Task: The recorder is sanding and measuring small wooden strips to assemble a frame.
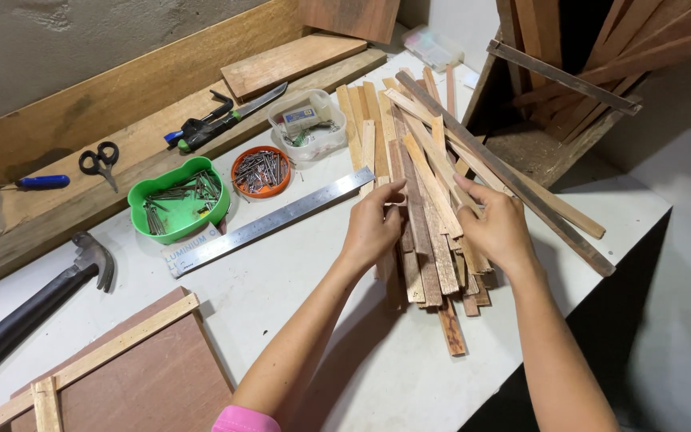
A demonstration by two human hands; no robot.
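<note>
A pile of thin wooden strips (421, 172) lies fanned out on the white table (305, 280), pale and dark ones mixed. My left hand (371, 228) rests on the pile's left side, fingertips pinching the end of one strip. My right hand (496, 226) lies on the pile's right side, fingers spread over several strips. Both hands touch the wood; no strip is lifted clear of the pile.
A steel ruler (269, 222) lies left of the pile. Behind it sit a green tray of nails (176, 200), an orange dish of nails (260, 171) and a clear box (309, 124). A hammer (37, 308), scissors (101, 160), a brown board with pale strips (133, 368) and a wooden crate (569, 88) surround.
</note>
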